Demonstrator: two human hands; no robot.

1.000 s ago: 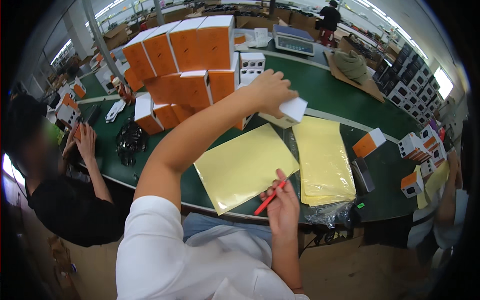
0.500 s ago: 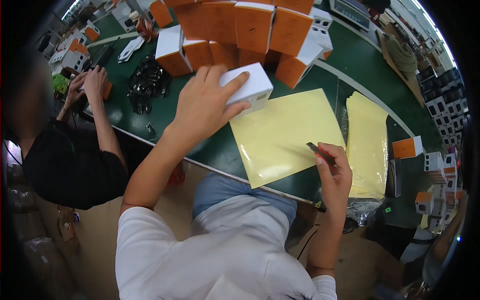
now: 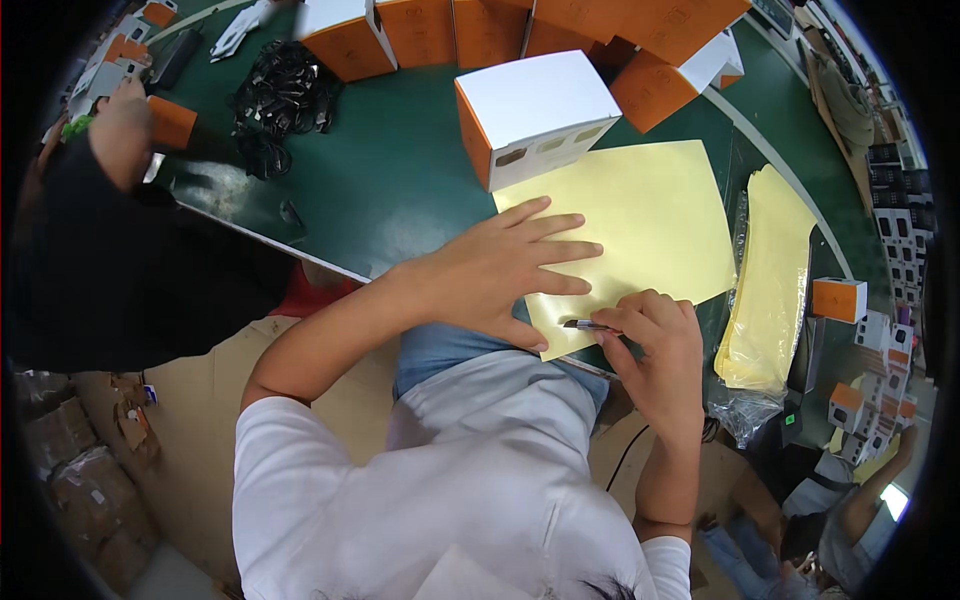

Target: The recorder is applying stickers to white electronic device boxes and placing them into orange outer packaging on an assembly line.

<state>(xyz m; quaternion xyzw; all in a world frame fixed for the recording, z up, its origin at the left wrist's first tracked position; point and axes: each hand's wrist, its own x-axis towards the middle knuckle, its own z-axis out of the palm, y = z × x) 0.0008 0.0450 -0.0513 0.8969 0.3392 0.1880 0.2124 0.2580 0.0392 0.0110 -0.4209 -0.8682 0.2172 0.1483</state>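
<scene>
A yellow glossy sheet (image 3: pixel 650 220) lies on the green table in front of me. My left hand (image 3: pixel 500 265) rests on its near left part, fingers spread flat and nothing in them. Between thumb and fingers of my right hand (image 3: pixel 655 350) is a slim utility knife (image 3: pixel 590 325) with a red and dark handle. Its silver tip points left, over the sheet's near corner beside my left thumb. Beyond my left hand, a white and orange box (image 3: pixel 540 95) stands at the sheet's far left edge.
More orange and white boxes (image 3: pixel 415 32) line the back. A heap of black glossy pieces (image 3: pixel 285 95) lies at the left, near a co-worker's arm (image 3: pixel 122 135). To the right, a stack of yellow sheets (image 3: pixel 770 290) lies in clear plastic, with a small box (image 3: pixel 838 299) beyond it.
My left hand has let go of the white and orange box and come down flat onto the sheet. My right hand has brought the knife left and nearer to me, to the sheet's near corner.
</scene>
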